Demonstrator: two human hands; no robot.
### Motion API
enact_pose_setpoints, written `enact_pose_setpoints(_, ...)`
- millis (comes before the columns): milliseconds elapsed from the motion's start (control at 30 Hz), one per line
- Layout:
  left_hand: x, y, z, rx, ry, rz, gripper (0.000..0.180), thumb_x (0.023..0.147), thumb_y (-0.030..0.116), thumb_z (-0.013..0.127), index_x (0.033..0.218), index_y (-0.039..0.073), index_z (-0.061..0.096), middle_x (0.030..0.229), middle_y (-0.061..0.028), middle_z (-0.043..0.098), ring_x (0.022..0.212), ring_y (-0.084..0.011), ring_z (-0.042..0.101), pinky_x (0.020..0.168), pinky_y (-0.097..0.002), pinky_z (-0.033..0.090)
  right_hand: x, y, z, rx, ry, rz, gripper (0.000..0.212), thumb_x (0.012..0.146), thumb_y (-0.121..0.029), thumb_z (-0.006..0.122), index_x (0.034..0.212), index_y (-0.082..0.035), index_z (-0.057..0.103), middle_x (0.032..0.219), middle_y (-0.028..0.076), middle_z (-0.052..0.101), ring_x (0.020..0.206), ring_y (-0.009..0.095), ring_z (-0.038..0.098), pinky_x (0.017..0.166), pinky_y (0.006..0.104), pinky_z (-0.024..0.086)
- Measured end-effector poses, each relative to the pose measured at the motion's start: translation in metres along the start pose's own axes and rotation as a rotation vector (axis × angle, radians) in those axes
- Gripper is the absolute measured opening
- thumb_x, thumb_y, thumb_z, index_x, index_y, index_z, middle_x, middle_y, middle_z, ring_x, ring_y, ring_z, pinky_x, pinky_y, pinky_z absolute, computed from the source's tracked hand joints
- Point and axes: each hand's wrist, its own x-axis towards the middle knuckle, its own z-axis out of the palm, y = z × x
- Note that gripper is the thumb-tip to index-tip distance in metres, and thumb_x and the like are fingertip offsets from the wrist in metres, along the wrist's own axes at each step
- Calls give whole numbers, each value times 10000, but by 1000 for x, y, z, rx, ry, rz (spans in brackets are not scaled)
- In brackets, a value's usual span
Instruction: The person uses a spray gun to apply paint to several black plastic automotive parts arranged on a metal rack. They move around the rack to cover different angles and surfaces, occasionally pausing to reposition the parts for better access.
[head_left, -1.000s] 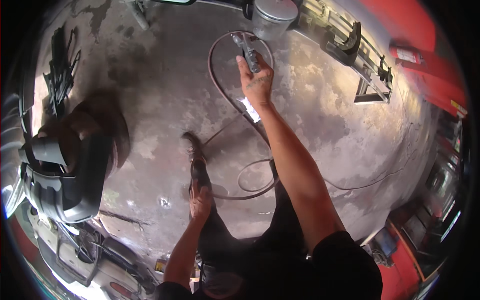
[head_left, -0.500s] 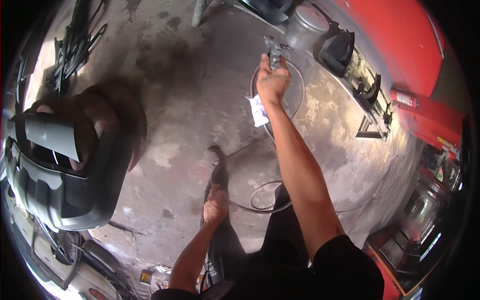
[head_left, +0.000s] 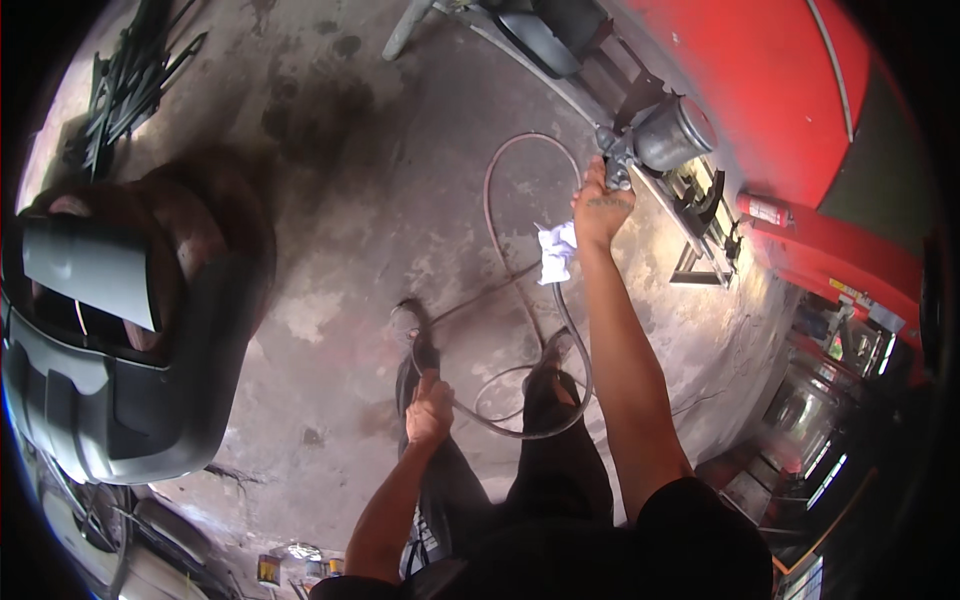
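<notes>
My right hand (head_left: 602, 212) is stretched out ahead and wrapped round the grip of a spray gun (head_left: 618, 165). The gun's grey metal cup (head_left: 672, 135) is tilted toward the right. Below the grip, a crumpled white cloth or paper (head_left: 556, 252) is wrapped about the hose's upper end. That dark hose (head_left: 520, 434) loops down past my legs to my left hand (head_left: 430, 410). My left fingers are closed round it in front of my left thigh. The fingertips on the gun's trigger are partly hidden.
A grey and black car bumper (head_left: 190, 400) stands on the left. Dark strips (head_left: 125, 95) lie at the far left. Dark parts (head_left: 540, 45) rest on a metal stand (head_left: 690, 205) ahead and right. A red extinguisher (head_left: 762, 209) is near the red wall (head_left: 790, 90). Hose loops cross the floor.
My right hand has swung right and a little nearer with the spray gun, and the cup now leans right. The hose has shifted into wider loops. My left hand stays on the hose.
</notes>
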Motion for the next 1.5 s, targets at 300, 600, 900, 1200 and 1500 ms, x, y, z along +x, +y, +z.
enact_pose_setpoints(300,-5,-5,-2,-43,87,73,288,905,181,723,1185,143,663,1337,-101,617,1107,-409,656,846,-525,576,57,-70,73,-153,-85,-126,359,938,-298,776,861,45,700,836,192,731,756,305,703,704,401,528)
enact_pose_setpoints(600,-12,-11,-11,-70,44,28,204,928,193,694,1119,133,654,1233,-67,624,1060,-393,657,820,-541,553,56,-140,116,-124,-130,-193,482,901,-365,763,777,95,696,838,298,727,870,469,726,827,485,564)
enact_pose_setpoints(900,-21,-12,-7,10,13,28,192,934,201,691,1114,141,661,1296,-96,617,1076,-397,658,821,-541,571,54,-13,8,257,-49,4,227,939,-48,626,1133,69,623,956,124,698,823,145,662,682,234,510)
enact_pose_setpoints(1200,-18,-25,1,39,-1,77,222,900,142,691,1121,142,677,1346,-145,610,1122,-440,645,879,-537,560,-15,-128,83,53,-292,-234,329,920,-299,765,1063,-6,724,804,220,723,765,418,702,732,465,540)
enact_pose_setpoints(1500,-31,-20,26,115,-97,163,306,884,205,738,1163,109,657,1373,-140,601,1156,-434,635,915,-542,548,30,132,-181,-317,262,-144,256,986,-235,694,975,18,730,758,99,701,695,221,665,612,372,512)
